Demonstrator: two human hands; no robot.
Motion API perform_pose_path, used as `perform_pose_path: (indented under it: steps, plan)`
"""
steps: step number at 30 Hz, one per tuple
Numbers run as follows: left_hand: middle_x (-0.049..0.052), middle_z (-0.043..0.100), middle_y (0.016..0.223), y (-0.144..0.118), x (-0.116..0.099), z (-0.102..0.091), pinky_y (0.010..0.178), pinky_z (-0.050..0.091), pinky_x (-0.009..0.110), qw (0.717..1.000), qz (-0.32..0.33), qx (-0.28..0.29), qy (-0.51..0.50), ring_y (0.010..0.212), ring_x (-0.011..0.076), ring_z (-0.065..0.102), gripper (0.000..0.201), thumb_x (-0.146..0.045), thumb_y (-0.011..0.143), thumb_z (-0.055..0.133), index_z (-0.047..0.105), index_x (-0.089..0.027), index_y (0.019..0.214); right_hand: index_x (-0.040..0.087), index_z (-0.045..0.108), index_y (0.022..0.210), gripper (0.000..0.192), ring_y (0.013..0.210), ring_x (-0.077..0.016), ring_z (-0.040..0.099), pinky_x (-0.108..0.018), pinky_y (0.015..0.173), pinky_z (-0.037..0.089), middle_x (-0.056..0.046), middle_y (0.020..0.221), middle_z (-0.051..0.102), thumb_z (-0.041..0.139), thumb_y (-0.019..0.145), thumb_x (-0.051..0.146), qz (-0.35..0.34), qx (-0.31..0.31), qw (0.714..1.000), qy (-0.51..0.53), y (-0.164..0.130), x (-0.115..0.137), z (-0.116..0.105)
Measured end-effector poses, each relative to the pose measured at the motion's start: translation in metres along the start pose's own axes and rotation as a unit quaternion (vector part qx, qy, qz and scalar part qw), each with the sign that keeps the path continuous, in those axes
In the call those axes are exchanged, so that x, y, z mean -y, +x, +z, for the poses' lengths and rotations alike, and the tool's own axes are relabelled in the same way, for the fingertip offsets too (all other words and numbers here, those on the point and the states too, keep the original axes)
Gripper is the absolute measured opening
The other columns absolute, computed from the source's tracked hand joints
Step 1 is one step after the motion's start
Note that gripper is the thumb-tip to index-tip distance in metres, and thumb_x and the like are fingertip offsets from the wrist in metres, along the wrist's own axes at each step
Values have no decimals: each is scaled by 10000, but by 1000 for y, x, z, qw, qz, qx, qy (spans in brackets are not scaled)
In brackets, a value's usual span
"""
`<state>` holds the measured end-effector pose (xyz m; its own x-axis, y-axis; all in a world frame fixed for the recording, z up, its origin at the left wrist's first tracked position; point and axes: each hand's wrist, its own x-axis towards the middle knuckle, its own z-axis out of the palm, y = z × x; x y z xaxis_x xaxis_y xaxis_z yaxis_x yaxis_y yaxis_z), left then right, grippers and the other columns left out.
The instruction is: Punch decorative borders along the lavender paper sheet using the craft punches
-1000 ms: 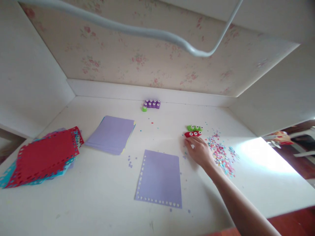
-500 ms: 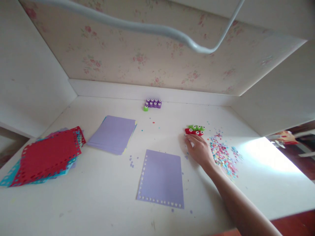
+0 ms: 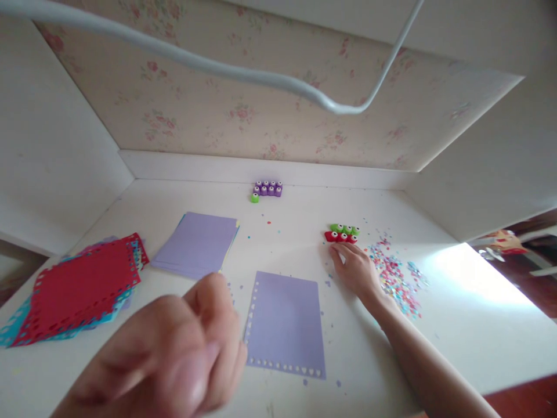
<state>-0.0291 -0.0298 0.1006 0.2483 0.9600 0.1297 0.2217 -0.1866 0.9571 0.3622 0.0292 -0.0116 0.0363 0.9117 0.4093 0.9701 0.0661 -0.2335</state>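
Note:
My left hand (image 3: 187, 348) is raised close to the camera, blurred, its fingers curled into a loose fist with nothing visible in it. My right hand (image 3: 354, 267) rests on the table at the right, fingers bent together just in front of a row of red craft punches (image 3: 343, 237). A small white patch shows between its thumb and fingers; whether it is a held thing or bare table I cannot tell. Behind the red row stand green craft punches (image 3: 348, 229). A lilac paper sheet (image 3: 287, 325) with holes punched along its left and bottom edges lies between my hands.
Purple craft punches (image 3: 268, 190) and one green punch (image 3: 255, 198) stand near the back wall. A lilac paper stack (image 3: 198, 241) lies left of centre, with red and blue punched sheets (image 3: 87, 290) farther left. Colourful paper confetti (image 3: 395, 278) is heaped right of my right hand.
My left hand has come into view at the lower left, covering part of the table. My right hand stays by the red punches, slightly shifted. The camera view has tilted slightly upward.

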Motion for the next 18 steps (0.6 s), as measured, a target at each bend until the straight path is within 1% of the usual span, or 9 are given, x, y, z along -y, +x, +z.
perform_pose_path:
  steps: [1,2,4,6,8,11,13,15,18]
  plan:
    - [31,624,753,13,-5,5,530,500,310,999,15,31,-32,659,185,587,138,-427,897,639,687,-317,829,222,742,1016,314,968,-266,685,-398,882,535,-84,1060,752,440,975,297,-3,-1,1000,7,-1,3,-1]
    - [23,620,779,28,-8,10,547,493,298,998,24,44,-48,674,174,586,150,-390,927,593,680,-309,836,221,741,998,308,967,-265,683,-397,881,534,-84,1044,752,442,975,292,-7,0,1000,15,-3,7,-3]
    - [6,613,821,61,-4,19,591,487,269,997,30,69,18,698,150,579,138,-334,934,567,683,-285,879,225,735,976,292,947,-247,685,-375,858,541,-74,1021,751,449,977,283,-21,7,999,34,-8,21,-6]
    - [5,621,854,97,14,24,643,507,267,987,40,64,142,703,144,592,184,-342,939,532,690,-249,959,228,728,970,272,918,-226,685,-350,830,547,-67,1006,750,461,982,281,-43,21,996,71,-12,39,-9]
    - [27,650,968,131,38,26,731,535,276,951,73,36,300,770,153,632,237,-309,936,489,681,-212,1035,225,720,997,253,930,-227,670,-354,840,541,-72,1011,742,475,987,283,-61,38,991,110,-16,60,-12]
    - [92,618,1207,175,70,28,931,501,343,927,78,24,366,954,202,650,307,-209,915,472,649,-159,1161,219,679,1144,256,1012,-273,621,-428,900,512,-97,1098,707,517,977,326,-55,73,989,116,-17,87,-14]
    - [93,554,1351,198,82,34,1035,444,357,912,89,38,399,1141,236,600,372,-179,914,477,603,-170,1265,216,639,1225,328,1038,-299,593,-474,911,495,-113,1145,678,557,958,388,-44,107,988,99,-18,97,-13]
    - [75,450,1493,216,89,42,1121,366,371,897,103,58,425,1310,256,485,448,-150,916,486,536,-194,1359,222,630,1235,384,1047,-315,578,-503,906,481,-120,1168,657,593,933,455,-45,137,986,84,-19,102,-11]
    - [103,356,1572,236,96,54,1164,309,390,880,116,91,452,1407,263,372,511,-97,918,494,470,-169,1423,247,644,1202,385,1054,-328,561,-519,903,459,-117,1175,641,623,908,496,-54,152,985,67,-23,101,-6]
